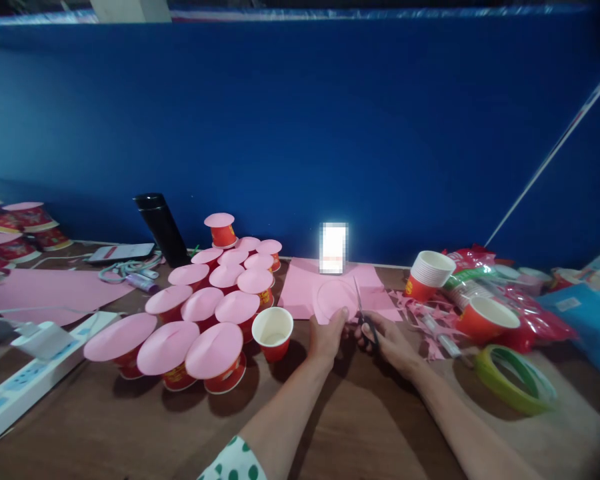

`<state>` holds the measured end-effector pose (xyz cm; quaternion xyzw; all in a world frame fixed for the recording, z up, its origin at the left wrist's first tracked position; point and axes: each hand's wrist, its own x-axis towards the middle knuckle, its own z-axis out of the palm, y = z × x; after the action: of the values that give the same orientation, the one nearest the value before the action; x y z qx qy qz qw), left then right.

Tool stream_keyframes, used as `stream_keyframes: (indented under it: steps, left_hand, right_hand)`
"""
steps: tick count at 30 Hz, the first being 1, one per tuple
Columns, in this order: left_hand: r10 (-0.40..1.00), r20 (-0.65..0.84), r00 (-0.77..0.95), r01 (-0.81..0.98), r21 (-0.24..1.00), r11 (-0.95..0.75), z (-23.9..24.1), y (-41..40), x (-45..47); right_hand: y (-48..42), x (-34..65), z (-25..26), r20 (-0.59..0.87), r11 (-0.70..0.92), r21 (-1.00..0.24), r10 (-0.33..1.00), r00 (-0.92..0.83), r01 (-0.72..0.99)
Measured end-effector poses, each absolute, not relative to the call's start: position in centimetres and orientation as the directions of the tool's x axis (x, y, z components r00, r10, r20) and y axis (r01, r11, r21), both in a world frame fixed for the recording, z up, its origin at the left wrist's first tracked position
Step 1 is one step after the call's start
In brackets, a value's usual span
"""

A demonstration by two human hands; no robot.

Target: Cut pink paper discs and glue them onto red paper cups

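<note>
My left hand [329, 331] pinches a piece of pink paper [336, 299] that has a round outline on it. In my right hand [387, 340] is a pair of scissors [369, 327], its blades pointing up and away beside the paper's right edge. Whether the blades touch the paper I cannot tell. Beneath and behind lies a larger pink sheet [295, 287]. Just left of my left hand stands an upright red paper cup [273, 333] with nothing on top. Further left, several upside-down red cups [225, 380] carry pink paper discs [214, 350].
Pink scraps [433, 320], a stack of cups [427, 275], a single cup [489, 319] and a roll of green tape [515, 380] lie on the right. A black flask [163, 230] leans by the blue partition [280, 133]. At left is a white power strip [45, 367].
</note>
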<state>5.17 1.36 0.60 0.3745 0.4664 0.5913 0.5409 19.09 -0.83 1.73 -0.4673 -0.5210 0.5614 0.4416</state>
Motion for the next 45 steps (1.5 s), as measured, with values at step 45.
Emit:
stream_keyframes:
  steps: [45]
  left_hand:
    - [0.983,-0.115,-0.140,-0.317,0.946,0.065,1.36,1.34,5.23]
  right_hand:
    - [-0.72,18.82,1.93,-0.061,-0.065,-0.997,0.991,-0.119,-0.031]
